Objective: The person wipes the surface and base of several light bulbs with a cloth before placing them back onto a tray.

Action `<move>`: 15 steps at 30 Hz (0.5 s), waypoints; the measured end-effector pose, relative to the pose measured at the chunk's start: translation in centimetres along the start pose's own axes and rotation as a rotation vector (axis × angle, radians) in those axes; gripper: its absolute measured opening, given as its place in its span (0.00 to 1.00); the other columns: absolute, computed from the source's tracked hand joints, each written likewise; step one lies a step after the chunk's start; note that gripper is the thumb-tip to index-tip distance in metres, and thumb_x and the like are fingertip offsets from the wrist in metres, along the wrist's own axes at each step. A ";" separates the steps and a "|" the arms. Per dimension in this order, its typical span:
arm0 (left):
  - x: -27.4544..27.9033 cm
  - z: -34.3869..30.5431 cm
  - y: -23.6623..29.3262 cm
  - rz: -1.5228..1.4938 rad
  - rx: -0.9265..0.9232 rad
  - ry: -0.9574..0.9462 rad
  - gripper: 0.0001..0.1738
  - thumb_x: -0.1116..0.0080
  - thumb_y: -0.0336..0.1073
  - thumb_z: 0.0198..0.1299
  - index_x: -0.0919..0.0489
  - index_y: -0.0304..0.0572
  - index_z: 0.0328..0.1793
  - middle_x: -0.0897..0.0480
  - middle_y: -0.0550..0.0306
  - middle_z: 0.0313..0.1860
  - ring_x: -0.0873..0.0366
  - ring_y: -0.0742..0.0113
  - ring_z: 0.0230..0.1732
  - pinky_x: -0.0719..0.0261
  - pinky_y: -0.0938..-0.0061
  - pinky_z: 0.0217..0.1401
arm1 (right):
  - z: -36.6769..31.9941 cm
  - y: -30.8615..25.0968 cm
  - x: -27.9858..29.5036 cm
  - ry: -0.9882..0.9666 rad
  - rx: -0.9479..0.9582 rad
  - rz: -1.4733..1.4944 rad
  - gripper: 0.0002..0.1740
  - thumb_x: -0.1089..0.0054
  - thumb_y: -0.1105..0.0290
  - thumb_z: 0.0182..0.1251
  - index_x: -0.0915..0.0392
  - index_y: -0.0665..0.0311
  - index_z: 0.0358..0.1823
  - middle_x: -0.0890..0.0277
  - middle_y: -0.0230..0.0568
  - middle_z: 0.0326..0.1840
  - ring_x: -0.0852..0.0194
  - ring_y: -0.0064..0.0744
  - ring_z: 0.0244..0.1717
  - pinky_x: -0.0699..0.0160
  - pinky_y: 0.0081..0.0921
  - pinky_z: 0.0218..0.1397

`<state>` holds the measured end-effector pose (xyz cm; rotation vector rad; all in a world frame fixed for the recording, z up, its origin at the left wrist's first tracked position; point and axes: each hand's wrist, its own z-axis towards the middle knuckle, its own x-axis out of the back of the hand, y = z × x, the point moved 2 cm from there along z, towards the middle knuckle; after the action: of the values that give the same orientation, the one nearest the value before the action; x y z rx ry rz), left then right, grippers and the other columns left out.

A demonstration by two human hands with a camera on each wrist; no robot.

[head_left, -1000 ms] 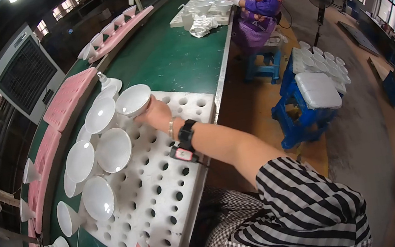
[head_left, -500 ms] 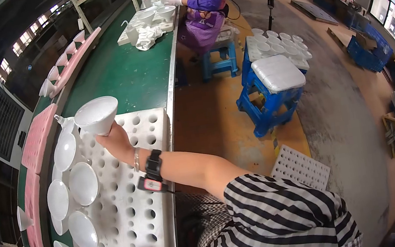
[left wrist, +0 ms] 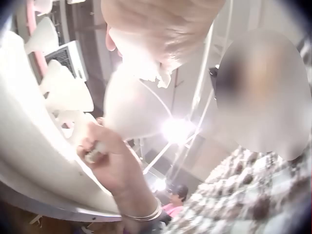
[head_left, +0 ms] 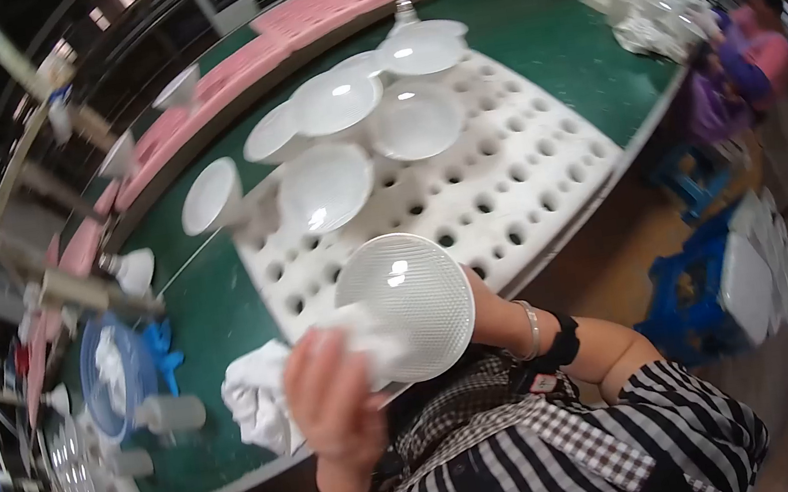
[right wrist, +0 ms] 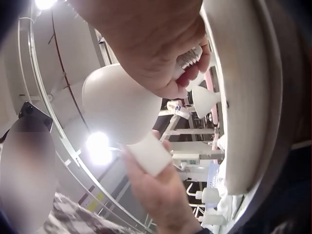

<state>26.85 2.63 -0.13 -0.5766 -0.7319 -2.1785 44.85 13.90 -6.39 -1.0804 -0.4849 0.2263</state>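
My right hand point(right wrist: 146, 48) grips a reflector light bulb point(head_left: 418, 308) by its screw base point(right wrist: 189, 57). The bulb's wide, finely textured face is turned up toward me in the head view. My left hand point(head_left: 333, 400), blurred, holds a white cloth point(head_left: 366, 335) against the left side of that face. From the right wrist the white cloth point(right wrist: 148, 153) appears flat and straight-edged between thumb and fingers. Behind the hands, several similar white bulbs point(head_left: 325, 187) stand face up in a white foam board point(head_left: 541, 145) full of round holes.
Another crumpled white cloth point(head_left: 259, 396) lies by the left hand on the green table point(head_left: 542, 9). Farther left are a blue basket point(head_left: 136, 378), a blue glove point(head_left: 163, 354) and a white bottle point(head_left: 176, 413). Pink foam trays point(head_left: 335, 8) line the back; a person point(head_left: 756, 59) sits right.
The right hand has brought the bulb from over the foam board's far end back close to the body. The left hand has raised the white cloth onto its face. The view has turned left.
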 end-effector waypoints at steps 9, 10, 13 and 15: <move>-2.9 4.1 -4.2 -0.108 0.301 -0.042 0.17 0.41 0.31 0.67 0.15 0.44 0.60 0.17 0.54 0.63 0.25 0.45 0.65 0.33 0.51 0.72 | -0.1 1.1 -2.2 -0.035 -0.060 0.133 0.21 0.27 0.64 0.60 0.17 0.63 0.53 0.13 0.48 0.45 0.12 0.44 0.44 0.17 0.35 0.46; -2.8 3.6 -5.0 -0.248 0.403 -0.042 0.16 0.43 0.30 0.68 0.16 0.40 0.60 0.16 0.51 0.62 0.25 0.43 0.64 0.30 0.55 0.70 | 0.0 0.8 -2.2 -0.033 -0.045 0.095 0.20 0.27 0.64 0.60 0.16 0.64 0.52 0.13 0.48 0.45 0.12 0.44 0.44 0.17 0.34 0.46; -2.5 1.4 -3.4 -0.076 0.315 0.072 0.16 0.43 0.29 0.67 0.15 0.39 0.60 0.16 0.50 0.61 0.25 0.41 0.64 0.31 0.53 0.70 | 0.0 0.7 -2.5 -0.042 -0.043 0.048 0.21 0.27 0.65 0.60 0.17 0.64 0.54 0.13 0.48 0.48 0.12 0.41 0.47 0.16 0.33 0.49; -1.6 0.5 -0.3 0.045 0.285 0.079 0.13 0.42 0.29 0.67 0.13 0.40 0.55 0.15 0.51 0.60 0.24 0.45 0.65 0.31 0.54 0.69 | -0.1 3.2 -3.5 0.081 -0.051 0.285 0.23 0.28 0.67 0.62 0.20 0.65 0.59 0.14 0.46 0.52 0.13 0.36 0.51 0.16 0.31 0.54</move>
<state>27.72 3.98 -0.84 -0.3539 -0.9561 -1.9964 42.08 13.87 -10.23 -1.2032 -0.2638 0.4204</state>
